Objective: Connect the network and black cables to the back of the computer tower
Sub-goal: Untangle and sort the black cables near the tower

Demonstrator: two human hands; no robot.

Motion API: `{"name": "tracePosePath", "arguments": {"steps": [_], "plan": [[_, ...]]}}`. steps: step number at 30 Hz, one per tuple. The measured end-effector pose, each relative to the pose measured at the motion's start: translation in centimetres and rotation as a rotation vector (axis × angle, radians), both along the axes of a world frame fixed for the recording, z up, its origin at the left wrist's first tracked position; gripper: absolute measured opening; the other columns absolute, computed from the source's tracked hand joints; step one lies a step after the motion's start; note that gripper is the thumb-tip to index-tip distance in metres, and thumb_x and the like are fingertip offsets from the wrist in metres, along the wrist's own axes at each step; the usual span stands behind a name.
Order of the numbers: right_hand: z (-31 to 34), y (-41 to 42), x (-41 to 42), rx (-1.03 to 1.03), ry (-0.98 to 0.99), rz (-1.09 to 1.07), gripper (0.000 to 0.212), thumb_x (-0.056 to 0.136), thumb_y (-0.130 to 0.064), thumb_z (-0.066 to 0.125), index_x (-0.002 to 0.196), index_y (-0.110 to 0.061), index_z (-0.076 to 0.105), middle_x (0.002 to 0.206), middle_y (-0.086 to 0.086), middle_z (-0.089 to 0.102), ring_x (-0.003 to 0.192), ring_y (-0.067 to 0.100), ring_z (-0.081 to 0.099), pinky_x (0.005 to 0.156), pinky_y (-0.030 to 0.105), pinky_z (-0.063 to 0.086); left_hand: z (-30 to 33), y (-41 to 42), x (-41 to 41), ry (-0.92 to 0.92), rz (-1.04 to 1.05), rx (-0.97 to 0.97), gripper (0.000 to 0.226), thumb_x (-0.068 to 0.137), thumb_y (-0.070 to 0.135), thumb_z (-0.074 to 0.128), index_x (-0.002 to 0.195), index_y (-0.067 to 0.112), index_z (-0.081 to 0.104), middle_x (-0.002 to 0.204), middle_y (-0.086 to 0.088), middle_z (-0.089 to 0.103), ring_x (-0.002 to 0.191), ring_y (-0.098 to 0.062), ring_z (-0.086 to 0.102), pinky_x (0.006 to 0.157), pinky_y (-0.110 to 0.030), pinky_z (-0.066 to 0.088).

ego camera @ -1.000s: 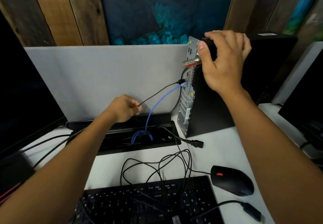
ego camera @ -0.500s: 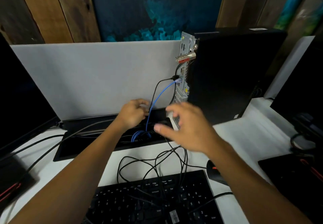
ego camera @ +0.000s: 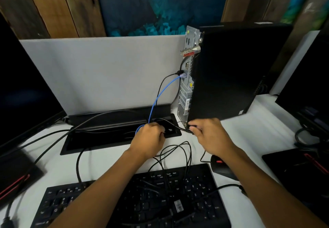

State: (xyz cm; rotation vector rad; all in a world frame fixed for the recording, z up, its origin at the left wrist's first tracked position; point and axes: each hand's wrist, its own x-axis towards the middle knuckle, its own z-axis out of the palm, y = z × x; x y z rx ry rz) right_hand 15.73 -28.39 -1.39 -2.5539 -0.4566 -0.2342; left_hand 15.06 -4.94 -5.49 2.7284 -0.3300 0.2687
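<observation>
The black computer tower (ego camera: 226,71) stands upright at the right, its metal back panel (ego camera: 187,78) facing left. A blue network cable (ego camera: 160,94) is plugged into the panel and runs down into the desk's cable tray (ego camera: 114,138). A thin black cable (ego camera: 164,83) is plugged in just above it. My right hand (ego camera: 208,135) grips the plug end of a thick black power cable (ego camera: 179,127) at the foot of the tower. My left hand (ego camera: 149,137) is curled around cables at the tray's right end; which ones I cannot tell.
A black keyboard (ego camera: 138,201) lies in front with loose black cables (ego camera: 178,156) looped over it. A black mouse (ego camera: 222,167) sits to its right. Dark monitors (ego camera: 26,89) stand at both sides. A grey partition (ego camera: 106,71) closes the back of the desk.
My right hand came down from the tower's top to the desk and took hold of the power cable's plug. My left hand dropped from the thin black cable to the tray.
</observation>
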Motion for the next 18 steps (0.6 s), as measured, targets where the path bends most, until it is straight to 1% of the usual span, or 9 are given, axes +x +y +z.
{"name": "tracePosePath", "arguments": {"steps": [2,5,7,9,11,14,16,17,18], "plan": [[-0.3,0.2,-0.4,-0.192,0.049,0.053,0.020,0.098,-0.027,0.053,0.092,-0.021,0.071,0.082,0.000,0.071,0.076,0.024,0.066,0.067,0.036,0.057,0.2,-0.7,0.2,0.183,0.099,0.140,0.016,0.094,0.023,0.048,0.086,0.013,0.057,0.103,-0.015,0.064,0.099,-0.040,0.063,0.083,-0.045,0.054],[-0.1,0.2,-0.9,-0.332,0.122,0.041,0.038,0.098,-0.020,0.049,0.061,-0.026,0.043,0.067,-0.004,0.045,0.069,0.027,0.053,0.050,0.029,0.032,-0.3,-1.3,0.9,0.203,0.202,0.144,0.031,0.100,0.025,0.043,0.119,0.006,0.057,0.123,-0.019,0.056,0.114,-0.043,0.057,0.091,-0.048,0.048],[0.4,0.3,-1.0,-0.358,0.160,0.019,0.047,0.099,-0.017,0.049,0.057,-0.030,0.032,0.066,-0.006,0.037,0.067,0.026,0.047,0.048,0.026,0.024,-0.9,-1.1,1.6,0.245,0.236,0.135,0.036,0.099,0.023,0.034,0.120,0.004,0.057,0.123,-0.023,0.055,0.115,-0.045,0.053,0.095,-0.050,0.049],[0.6,0.6,-0.6,-0.371,0.177,0.012,0.047,0.097,-0.012,0.050,0.057,-0.028,0.034,0.066,-0.003,0.038,0.062,0.026,0.045,0.047,0.026,0.025,-1.3,-1.0,2.1,0.318,0.238,0.099,0.040,0.097,0.015,0.026,0.111,0.005,0.061,0.115,-0.023,0.060,0.110,-0.044,0.053,0.090,-0.048,0.048],[0.8,1.2,0.0,-0.350,0.223,0.012,0.045,0.094,-0.006,0.053,0.057,-0.023,0.036,0.066,0.001,0.039,0.057,0.024,0.042,0.047,0.026,0.027,-1.1,-1.4,2.1,0.364,0.212,0.141,0.037,0.100,0.010,0.027,0.114,0.003,0.061,0.114,-0.021,0.062,0.105,-0.042,0.056,0.086,-0.044,0.045],[1.0,2.2,1.0,-0.219,0.327,0.055,0.038,0.090,0.001,0.049,0.056,-0.016,0.041,0.063,0.005,0.039,0.056,0.026,0.039,0.048,0.026,0.031,-0.5,-1.7,3.0,0.406,0.244,0.104,0.040,0.106,0.028,0.031,0.114,0.003,0.062,0.118,-0.018,0.061,0.106,-0.036,0.058,0.084,-0.039,0.043],[0.9,2.7,1.5,-0.094,0.392,0.069,0.033,0.089,0.001,0.048,0.058,-0.010,0.045,0.060,0.005,0.039,0.055,0.025,0.037,0.049,0.025,0.033,-0.4,-0.9,3.8,0.476,0.216,0.014,0.040,0.107,0.031,0.030,0.103,0.007,0.061,0.116,-0.018,0.060,0.099,-0.032,0.051,0.086,-0.038,0.040],[0.8,2.8,1.7,-0.035,0.413,0.064,0.027,0.090,-0.001,0.050,0.064,-0.008,0.054,0.060,0.006,0.046,0.056,0.025,0.043,0.051,0.026,0.038,-0.3,-0.5,4.0,0.525,0.186,-0.009,0.039,0.107,0.030,0.028,0.094,0.009,0.058,0.113,-0.018,0.061,0.097,-0.029,0.048,0.088,-0.038,0.039],[0.7,3.0,1.7,0.020,0.430,0.060,0.018,0.092,-0.006,0.053,0.079,-0.006,0.066,0.066,0.007,0.058,0.060,0.025,0.053,0.056,0.027,0.047,-0.1,0.0,4.1,0.549,0.155,-0.034,0.040,0.106,0.030,0.028,0.089,0.008,0.057,0.109,-0.017,0.063,0.097,-0.029,0.048,0.088,-0.038,0.038]]}}
